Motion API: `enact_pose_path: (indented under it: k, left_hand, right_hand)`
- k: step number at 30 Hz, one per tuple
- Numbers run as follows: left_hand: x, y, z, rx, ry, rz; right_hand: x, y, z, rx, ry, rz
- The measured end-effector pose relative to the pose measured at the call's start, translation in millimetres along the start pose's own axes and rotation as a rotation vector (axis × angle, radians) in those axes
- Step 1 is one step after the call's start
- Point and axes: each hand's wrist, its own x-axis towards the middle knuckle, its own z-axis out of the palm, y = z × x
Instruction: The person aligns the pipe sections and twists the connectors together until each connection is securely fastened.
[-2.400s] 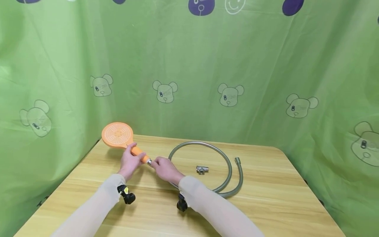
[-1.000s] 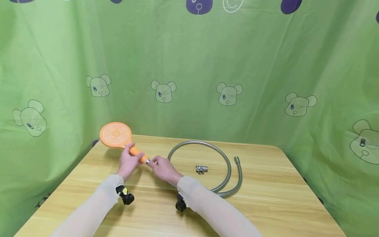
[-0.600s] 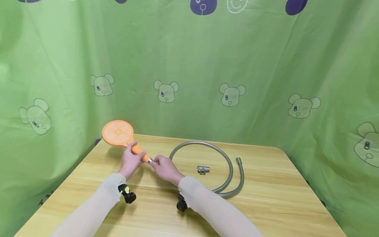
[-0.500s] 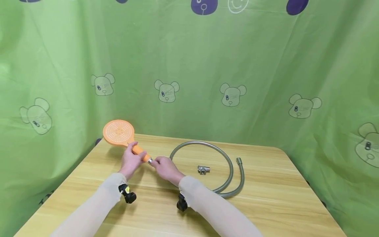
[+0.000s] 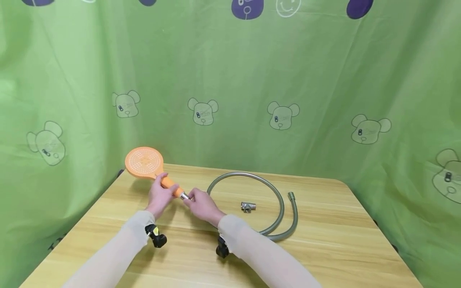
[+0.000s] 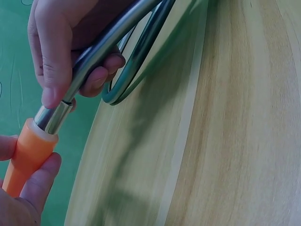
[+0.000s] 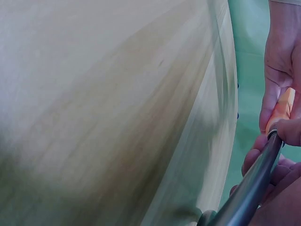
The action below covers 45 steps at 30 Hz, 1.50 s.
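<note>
An orange shower head point(image 5: 144, 162) with a round perforated face is held above the table's left side. My left hand point(image 5: 161, 195) grips its handle point(image 6: 29, 153), thumb on one side and fingers on the other. My right hand point(image 5: 202, 206) pinches the metal end nut point(image 6: 54, 117) of the grey shower hose point(image 6: 89, 61) between thumb and fingers. That nut meets the pale ring at the handle's bottom end, in line with it. In the right wrist view the hose point(image 7: 251, 181) runs back from the orange handle beneath my right hand.
The rest of the hose point(image 5: 277, 196) loops over the wooden table point(image 5: 324, 248), its free end point(image 5: 291, 196) pointing to the back. Inside the loop lies a small metal tee fitting point(image 5: 247, 207). A green curtain point(image 5: 234, 60) hangs behind and at both sides.
Both hands stay at the joint of handle and hose. My right fingers have shifted slightly on the nut, and more of its metal shows now. The head view sways a little.
</note>
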Motion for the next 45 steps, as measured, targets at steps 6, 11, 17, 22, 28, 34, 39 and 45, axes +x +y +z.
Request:
enact_pose_path:
  k: [6, 11, 17, 22, 28, 34, 39, 45]
  left_hand:
    - [-1.7, 0.0, -2.5, -0.001, 0.007, 0.003]
    - [-0.9, 1.8, -4.7, -0.009, 0.003, 0.002]
    - [-0.5, 4.4, -3.7, -0.002, 0.005, 0.009]
    - [-1.7, 3.9, -2.0, -0.027, 0.002, 0.015]
    - [-2.7, 3.9, -0.6, -0.029, -0.001, 0.014]
    - [-2.8, 4.8, -1.1, -0.006, 0.004, 0.018]
    - [-2.6, 4.4, -0.7, 0.0, 0.003, 0.018]
    - [-2.2, 3.9, -0.4, 0.002, 0.007, 0.019]
  right_hand:
    - [1.3, -3.2, 2.2, -0.045, -0.004, -0.016]
    - [1.4, -2.4, 2.2, 0.004, 0.006, 0.014]
    - [0.7, -0.9, 1.0, -0.011, 0.023, -0.017]
    - [1.0, -2.7, 1.9, -0.06, 0.027, -0.011]
    - [3.2, -4.5, 2.2, -0.071, 0.026, 0.017]
    - [2.2, -1.4, 1.3, 0.003, 0.028, 0.039]
    - [0.0, -1.2, 1.3, -0.003, 0.032, 0.007]
    - [0.0, -5.3, 1.2, -0.048, 0.034, 0.008]
